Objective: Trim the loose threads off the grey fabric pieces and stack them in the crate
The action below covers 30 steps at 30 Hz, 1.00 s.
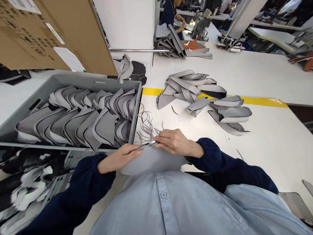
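My left hand point(121, 156) grips the edge of a grey fabric piece point(154, 161) that lies against my body at the table's front edge. My right hand point(174, 142) is closed over small metal scissors point(148, 145), whose blades meet the fabric's edge between the two hands. A heap of thin grey trimmings point(146, 129) lies just beyond my fingers. To the left, a grey crate point(73, 81) holds several rows of stacked grey shoe pieces point(80, 122).
A loose pile of grey shoe pieces point(202, 98) lies on the white table point(269, 140), across a yellow stripe point(264, 101). A cardboard box point(49, 32) hangs over the crate. Another person works at a sewing machine point(200, 23) far back. Black and white pieces point(26, 182) fill a lower-left bin.
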Each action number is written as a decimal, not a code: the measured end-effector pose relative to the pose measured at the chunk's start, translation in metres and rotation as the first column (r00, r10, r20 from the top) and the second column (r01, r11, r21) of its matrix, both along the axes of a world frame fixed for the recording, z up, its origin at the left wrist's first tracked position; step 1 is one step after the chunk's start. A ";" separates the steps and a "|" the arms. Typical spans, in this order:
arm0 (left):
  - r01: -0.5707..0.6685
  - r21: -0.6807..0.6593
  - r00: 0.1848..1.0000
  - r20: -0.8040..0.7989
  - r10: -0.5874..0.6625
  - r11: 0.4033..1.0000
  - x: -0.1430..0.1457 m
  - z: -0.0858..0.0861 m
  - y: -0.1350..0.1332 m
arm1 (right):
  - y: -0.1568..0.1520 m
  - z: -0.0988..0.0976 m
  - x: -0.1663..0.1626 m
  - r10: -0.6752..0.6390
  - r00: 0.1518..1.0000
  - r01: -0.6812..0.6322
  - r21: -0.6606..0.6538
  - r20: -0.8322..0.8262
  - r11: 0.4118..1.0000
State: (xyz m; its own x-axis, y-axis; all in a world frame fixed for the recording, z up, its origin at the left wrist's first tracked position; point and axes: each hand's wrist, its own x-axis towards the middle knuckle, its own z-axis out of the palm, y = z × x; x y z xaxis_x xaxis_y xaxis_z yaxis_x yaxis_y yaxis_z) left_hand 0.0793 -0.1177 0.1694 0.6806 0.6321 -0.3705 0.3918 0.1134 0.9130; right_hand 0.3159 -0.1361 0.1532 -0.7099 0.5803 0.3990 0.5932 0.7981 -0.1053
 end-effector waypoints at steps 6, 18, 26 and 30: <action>-0.056 -0.022 0.997 -0.049 0.055 0.998 -0.002 0.004 -0.004 | 0.004 0.008 -0.005 0.031 0.999 -0.034 0.090 0.029 0.995; 0.049 -0.149 0.987 0.161 -0.025 0.988 0.001 0.002 -0.005 | 0.010 0.014 -0.016 0.160 0.986 -0.166 0.153 0.045 0.974; -0.048 -0.426 0.976 0.171 0.133 0.903 0.004 -0.007 -0.006 | 0.011 0.017 -0.025 0.221 0.973 -0.228 0.175 0.060 0.958; -0.085 -0.450 0.979 0.129 0.159 0.889 0.005 -0.003 -0.007 | 0.014 0.016 -0.031 0.246 0.965 -0.259 0.189 0.089 0.947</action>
